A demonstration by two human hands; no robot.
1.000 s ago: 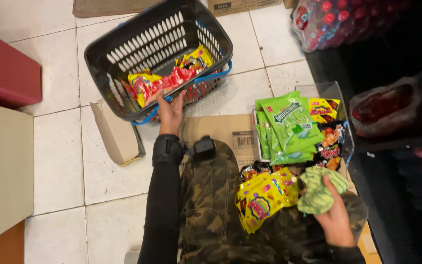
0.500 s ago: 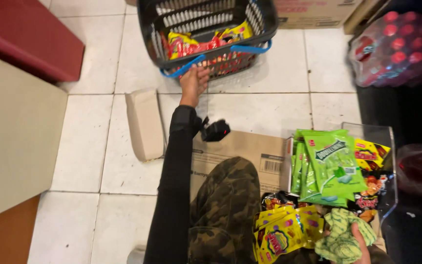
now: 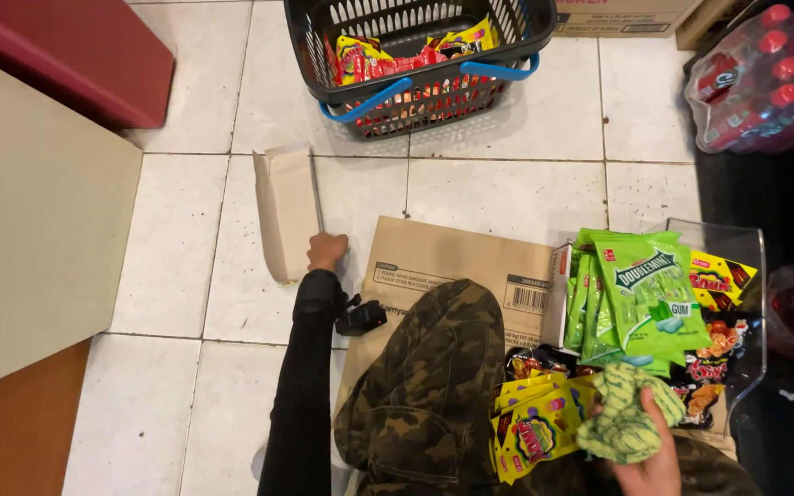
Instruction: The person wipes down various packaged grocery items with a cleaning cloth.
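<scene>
Below, the left hand [image 3: 327, 250] rested curled, seemingly holding nothing, against a small cardboard box [image 3: 285, 211] on the white tiled floor [image 3: 507, 193]. The right hand [image 3: 650, 464] pinched a green cloth [image 3: 625, 415] above yellow candy packets [image 3: 535, 427], with a dark basket [image 3: 420, 55] well apart.

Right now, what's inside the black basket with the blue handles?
The basket holds yellow and red snack packets piled along its near side. Its far part looks bare. Whatever lies beneath the packets is covered.

A person's left hand [image 3: 326, 251] rests knuckles-down on the tiled floor [image 3: 507, 188] beside a small cardboard box [image 3: 285, 211], while the right hand [image 3: 650, 464] grips a crumpled green cloth [image 3: 627, 413] over yellow candy bags [image 3: 539, 427].
</scene>
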